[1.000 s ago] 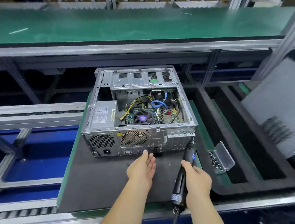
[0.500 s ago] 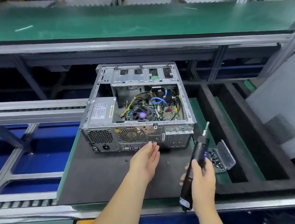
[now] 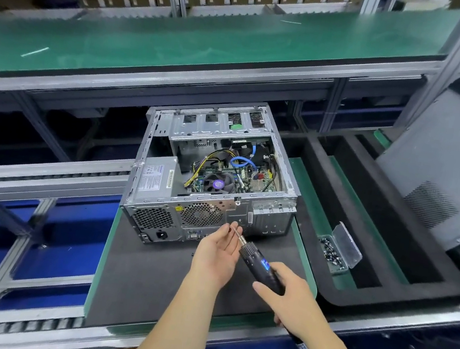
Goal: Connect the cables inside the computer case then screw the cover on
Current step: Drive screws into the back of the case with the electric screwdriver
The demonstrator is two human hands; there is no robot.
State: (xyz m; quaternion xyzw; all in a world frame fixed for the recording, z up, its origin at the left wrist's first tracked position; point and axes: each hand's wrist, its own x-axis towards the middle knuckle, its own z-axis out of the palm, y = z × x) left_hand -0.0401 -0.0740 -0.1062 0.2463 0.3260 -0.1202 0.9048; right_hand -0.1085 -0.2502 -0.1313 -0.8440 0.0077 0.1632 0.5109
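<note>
- On the dark mat (image 3: 151, 286) at the middle of the head view, the computer case (image 3: 211, 177) lies with its side uncovered, its rear panel facing the person and its near edge well back from the mat's front edge.
- Inside it, yellow and blue cables (image 3: 225, 159) loop over the board beside the fan.
- The right hand (image 3: 292, 298) is wrapped around an electric screwdriver (image 3: 262, 266), whose bit slants up and left.
- The left hand (image 3: 217, 252) is palm up with fingers loosely straight; its fingertips meet the bit tip, just in front of the rear panel.
- The grey cover (image 3: 443, 177) leans tilted at the far right, well apart from the case.
- A small clear box of screws (image 3: 335, 251), lid up, sits on the green strip between the mat and the black foam tray (image 3: 389, 231).
- Bare mat stretches left of the hands.
</note>
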